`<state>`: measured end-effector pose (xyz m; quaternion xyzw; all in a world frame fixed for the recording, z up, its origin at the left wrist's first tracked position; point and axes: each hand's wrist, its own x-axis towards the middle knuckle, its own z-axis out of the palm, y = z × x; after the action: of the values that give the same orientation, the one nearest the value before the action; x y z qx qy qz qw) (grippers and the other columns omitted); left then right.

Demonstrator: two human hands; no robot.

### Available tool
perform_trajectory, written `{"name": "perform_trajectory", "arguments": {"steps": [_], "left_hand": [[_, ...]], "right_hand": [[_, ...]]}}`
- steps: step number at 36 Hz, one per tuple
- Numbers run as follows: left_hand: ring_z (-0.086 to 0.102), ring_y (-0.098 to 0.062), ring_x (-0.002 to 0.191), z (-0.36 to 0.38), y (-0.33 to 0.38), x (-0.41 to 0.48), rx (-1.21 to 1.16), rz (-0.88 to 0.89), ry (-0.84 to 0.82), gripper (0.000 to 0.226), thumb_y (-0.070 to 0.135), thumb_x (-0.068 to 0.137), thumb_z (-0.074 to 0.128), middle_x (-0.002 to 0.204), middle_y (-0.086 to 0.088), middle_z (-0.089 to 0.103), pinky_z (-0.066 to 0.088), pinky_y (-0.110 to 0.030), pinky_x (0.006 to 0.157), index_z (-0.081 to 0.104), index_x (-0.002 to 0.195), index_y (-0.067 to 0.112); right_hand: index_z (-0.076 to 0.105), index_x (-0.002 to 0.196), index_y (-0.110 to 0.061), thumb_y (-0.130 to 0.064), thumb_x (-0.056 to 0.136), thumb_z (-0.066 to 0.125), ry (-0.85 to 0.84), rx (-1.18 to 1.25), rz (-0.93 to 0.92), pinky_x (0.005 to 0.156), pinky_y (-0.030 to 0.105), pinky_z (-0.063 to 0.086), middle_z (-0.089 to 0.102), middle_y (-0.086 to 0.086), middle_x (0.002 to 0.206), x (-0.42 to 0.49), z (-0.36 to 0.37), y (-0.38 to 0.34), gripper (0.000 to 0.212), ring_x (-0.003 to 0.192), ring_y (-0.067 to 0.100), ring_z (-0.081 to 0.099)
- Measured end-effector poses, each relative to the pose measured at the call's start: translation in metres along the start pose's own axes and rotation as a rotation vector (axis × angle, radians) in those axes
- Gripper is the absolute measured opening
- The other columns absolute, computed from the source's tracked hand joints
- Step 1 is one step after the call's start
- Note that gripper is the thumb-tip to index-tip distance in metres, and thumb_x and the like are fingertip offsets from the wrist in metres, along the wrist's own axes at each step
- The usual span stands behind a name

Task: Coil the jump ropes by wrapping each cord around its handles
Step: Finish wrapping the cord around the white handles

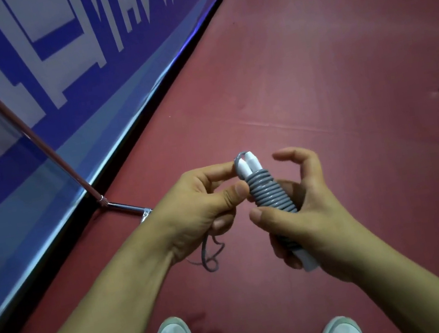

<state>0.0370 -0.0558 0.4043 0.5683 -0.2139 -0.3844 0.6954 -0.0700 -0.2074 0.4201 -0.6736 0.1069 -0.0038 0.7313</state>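
Matt grey cord (pixel 270 194), glossy white handles (pixel 249 165)

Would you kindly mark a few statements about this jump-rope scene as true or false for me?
1. The grey cord is wound in many turns around the two white plastic handles. True.
2. The right hand grips the lower part of the wound handles. True.
3. All of the cord is already wound up. False: a loose tail hangs below the left hand.
4. The left hand is empty and away from the rope. False: its thumb and fingers hold the cord beside the handle tips.
5. The floor is green. False: it is dark red.
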Motion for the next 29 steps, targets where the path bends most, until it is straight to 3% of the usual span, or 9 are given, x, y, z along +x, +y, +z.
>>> {"name": "perform_trajectory", "arguments": {"steps": [2,6,12,16,19,22,24,26,29], "left_hand": [[0.031,-0.005,0.039,0.000,0.000,-0.001,-0.008,-0.004,0.008,0.050,0.015,0.085,0.063,0.063,0.009,0.065,0.025,-0.018,0.042,0.059,0.134,0.009],[0.032,-0.007,0.040,-0.004,-0.003,0.002,-0.079,0.020,-0.019,0.050,0.018,0.086,0.071,0.095,0.001,0.070,0.030,-0.018,0.040,0.057,0.134,0.012],[0.032,-0.005,0.040,-0.002,-0.006,0.007,-0.169,0.032,-0.094,0.043,0.020,0.082,0.073,0.090,-0.009,0.055,0.031,-0.017,0.039,0.065,0.124,0.015],[0.032,-0.005,0.040,0.003,-0.005,0.003,-0.166,0.051,-0.156,0.031,0.015,0.086,0.068,0.081,-0.002,0.058,0.029,-0.016,0.039,0.063,0.116,0.014],[0.039,-0.005,0.040,0.006,-0.002,0.000,-0.177,0.081,-0.226,0.028,0.015,0.085,0.064,0.086,-0.008,0.062,0.033,-0.016,0.039,0.059,0.113,0.014],[0.053,-0.011,0.049,0.005,0.002,-0.001,-0.140,0.120,-0.227,0.035,0.015,0.085,0.064,0.126,-0.028,0.061,0.038,-0.016,0.040,0.054,0.118,0.011],[0.054,-0.015,0.060,0.003,0.005,0.000,-0.097,0.139,-0.212,0.051,0.019,0.083,0.068,0.141,-0.019,0.058,0.039,-0.016,0.043,0.053,0.131,0.010],[0.052,-0.014,0.066,-0.001,0.009,0.000,-0.048,0.156,-0.217,0.058,0.024,0.081,0.073,0.141,-0.013,0.060,0.039,-0.017,0.049,0.057,0.136,0.015],[0.047,-0.028,0.072,-0.002,0.015,-0.001,0.052,0.183,-0.198,0.050,0.027,0.082,0.077,0.135,-0.012,0.065,0.044,-0.019,0.057,0.064,0.129,0.017]], "right_hand": [[0.047,0.124,-0.041,0.004,0.088,0.072,-0.018,-0.042,-0.048,0.040,0.030,0.044,0.066,0.008,0.089,-0.001,-0.001,-0.004,0.063,0.042,0.031,0.051],[0.057,0.116,-0.032,0.004,0.088,0.071,0.025,-0.055,-0.092,0.037,0.031,0.043,0.067,0.006,0.082,-0.003,0.002,-0.004,0.047,0.039,0.031,0.051],[0.052,0.101,-0.024,0.002,0.086,0.074,0.051,-0.086,-0.136,0.036,0.034,0.043,0.069,0.007,0.086,-0.004,-0.003,-0.007,0.037,0.036,0.032,0.051],[0.047,0.090,-0.024,-0.003,0.081,0.079,0.029,-0.038,-0.158,0.035,0.035,0.043,0.068,0.004,0.081,-0.007,-0.006,-0.004,0.040,0.031,0.030,0.048],[0.045,0.093,-0.022,-0.006,0.076,0.078,-0.093,0.110,-0.122,0.037,0.029,0.043,0.067,0.010,0.084,-0.007,-0.011,-0.004,0.040,0.029,0.024,0.044],[0.047,0.105,-0.021,-0.008,0.074,0.073,-0.244,0.339,-0.027,0.035,0.021,0.040,0.061,0.019,0.086,-0.004,-0.014,-0.002,0.042,0.029,0.015,0.040],[0.048,0.117,-0.023,-0.010,0.079,0.067,-0.330,0.489,0.088,0.035,0.016,0.037,0.055,0.020,0.081,-0.004,-0.013,0.002,0.045,0.031,0.012,0.038],[0.049,0.121,-0.020,-0.012,0.084,0.066,-0.446,0.626,0.180,0.034,0.013,0.033,0.052,0.014,0.080,-0.003,-0.013,0.006,0.042,0.033,0.010,0.040],[0.050,0.104,-0.008,-0.016,0.093,0.060,-0.644,0.789,0.245,0.032,0.017,0.033,0.055,0.008,0.078,-0.002,-0.010,0.009,0.017,0.039,0.007,0.046]]}}
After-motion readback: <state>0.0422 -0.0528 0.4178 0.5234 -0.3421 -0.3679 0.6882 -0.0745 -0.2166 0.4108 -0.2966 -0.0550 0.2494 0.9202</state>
